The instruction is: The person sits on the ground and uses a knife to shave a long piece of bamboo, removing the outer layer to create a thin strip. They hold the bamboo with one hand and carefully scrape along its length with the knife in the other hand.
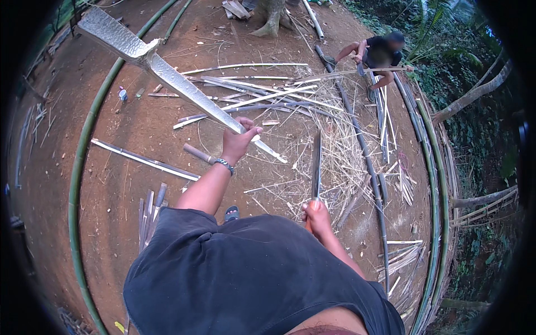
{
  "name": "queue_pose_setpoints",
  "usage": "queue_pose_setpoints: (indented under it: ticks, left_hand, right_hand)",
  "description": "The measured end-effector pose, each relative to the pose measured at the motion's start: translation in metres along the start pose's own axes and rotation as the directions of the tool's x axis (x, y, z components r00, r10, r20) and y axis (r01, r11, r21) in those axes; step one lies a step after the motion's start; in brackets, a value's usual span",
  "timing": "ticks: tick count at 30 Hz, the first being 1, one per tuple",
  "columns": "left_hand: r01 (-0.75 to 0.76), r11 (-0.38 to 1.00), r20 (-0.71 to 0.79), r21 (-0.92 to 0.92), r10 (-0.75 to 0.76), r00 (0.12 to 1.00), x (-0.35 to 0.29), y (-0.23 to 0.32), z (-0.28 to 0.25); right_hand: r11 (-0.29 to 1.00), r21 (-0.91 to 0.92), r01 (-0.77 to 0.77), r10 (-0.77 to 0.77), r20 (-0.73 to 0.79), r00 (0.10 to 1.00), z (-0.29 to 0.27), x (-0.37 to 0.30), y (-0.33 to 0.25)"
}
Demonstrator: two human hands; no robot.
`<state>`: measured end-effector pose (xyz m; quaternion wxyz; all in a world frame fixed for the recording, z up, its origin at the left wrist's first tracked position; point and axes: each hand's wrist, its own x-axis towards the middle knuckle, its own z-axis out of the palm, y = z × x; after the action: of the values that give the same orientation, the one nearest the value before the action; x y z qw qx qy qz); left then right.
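Observation:
My left hand (238, 143) is closed around a long split bamboo piece (181, 88), near its narrow lower end. The pale, hollow inner side faces me, and a rough joint ridge crosses it; the far end rises toward the upper left. Low on the right, my right hand (319, 216) grips a machete by its orange handle. The machete's long dark blade (317, 167) points away from me and stands apart from the bamboo. Thin pale shavings (343, 153) lie on the ground beyond the blade.
Split bamboo strips (251, 92) lie crossed ahead of me. A dark pole (363, 148) runs along the right, a long green bamboo pole (78, 184) along the left. At the far right another person (385, 53) sits holding a strip. A tree trunk (272, 17) stands at the back.

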<state>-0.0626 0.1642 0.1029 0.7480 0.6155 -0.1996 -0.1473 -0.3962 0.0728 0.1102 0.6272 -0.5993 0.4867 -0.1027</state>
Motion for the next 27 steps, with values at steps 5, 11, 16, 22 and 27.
queue_pose_setpoints:
  ticks: [5,11,16,22,27]
  left_hand:
    - [-0.034,0.997,0.128,0.064,0.026,0.991,-0.017,0.000,0.022]
    - [-0.128,0.985,0.255,0.112,0.096,0.962,-0.045,0.009,0.038]
    - [-0.061,0.984,0.360,0.170,-0.005,0.933,-0.057,0.005,0.033]
    - [-0.080,0.993,0.390,0.089,0.039,0.920,-0.061,-0.003,0.020]
    - [-0.125,0.988,0.274,0.085,0.098,0.957,-0.065,-0.012,-0.002]
  right_hand:
    - [0.929,0.261,0.262,-0.307,0.148,0.940,0.045,0.014,-0.100]
    - [0.890,0.281,0.359,-0.414,0.170,0.894,0.081,0.023,-0.163]
    - [0.878,0.350,0.326,-0.411,0.204,0.888,0.102,0.032,-0.169]
    - [0.870,0.451,0.200,-0.338,0.250,0.908,0.109,0.030,-0.162]
    - [0.864,0.465,0.192,-0.315,0.202,0.927,0.102,0.038,-0.151]
